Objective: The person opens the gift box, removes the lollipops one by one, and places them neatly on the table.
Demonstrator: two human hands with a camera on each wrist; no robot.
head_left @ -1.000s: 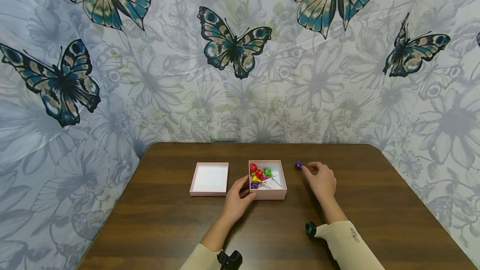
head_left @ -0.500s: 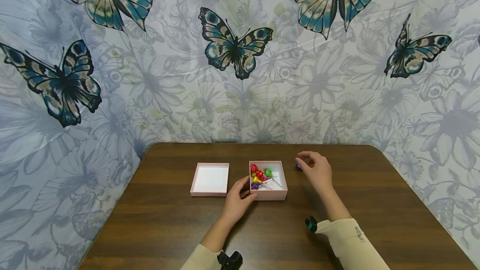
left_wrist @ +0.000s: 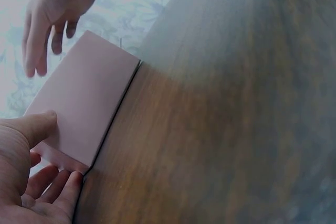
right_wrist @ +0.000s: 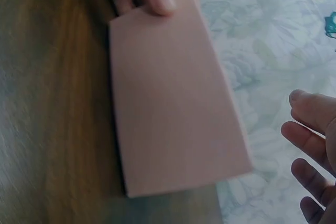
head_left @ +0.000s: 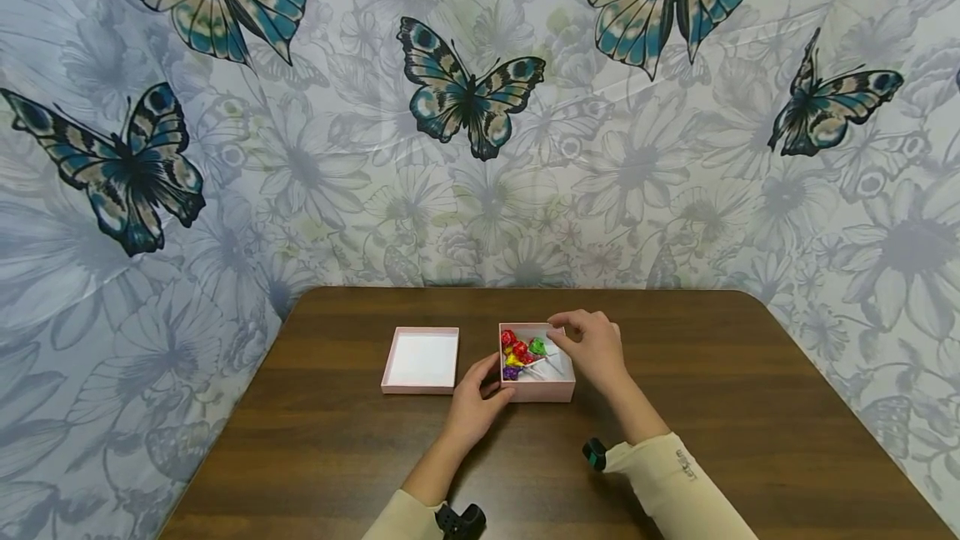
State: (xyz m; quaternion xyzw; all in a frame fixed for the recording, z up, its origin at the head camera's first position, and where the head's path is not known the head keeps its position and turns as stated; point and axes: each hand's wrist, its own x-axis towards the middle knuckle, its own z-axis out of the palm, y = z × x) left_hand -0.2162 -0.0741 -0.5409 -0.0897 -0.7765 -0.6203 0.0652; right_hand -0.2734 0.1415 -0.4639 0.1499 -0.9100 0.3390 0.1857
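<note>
A pink box (head_left: 536,391) with a white inside stands uncovered on the table; several lollipops (head_left: 520,348) in red, yellow, green and purple wrappers lie in it, their white sticks towards the right. My left hand (head_left: 477,407) grips the box's near left corner, its thumb on the front wall (left_wrist: 86,98) and the fingers by the left side. Over the box's right rim hovers my right hand (head_left: 592,348), fingertips towards the inside. The right wrist view shows those fingers (right_wrist: 310,140) loosely bent and apart, with nothing seen in them. No purple lollipop shows beside the box; the right hand covers that spot.
A matching pink lid (head_left: 420,361) lies left of the box, its white inside facing up. Behind the brown wooden table (head_left: 315,440) hangs a cloth (head_left: 322,148) with butterflies and flowers.
My right hand has moved left from the purple lollipop on the table to the right rim of the box. That lollipop is out of sight now. My left hand has stayed on the box.
</note>
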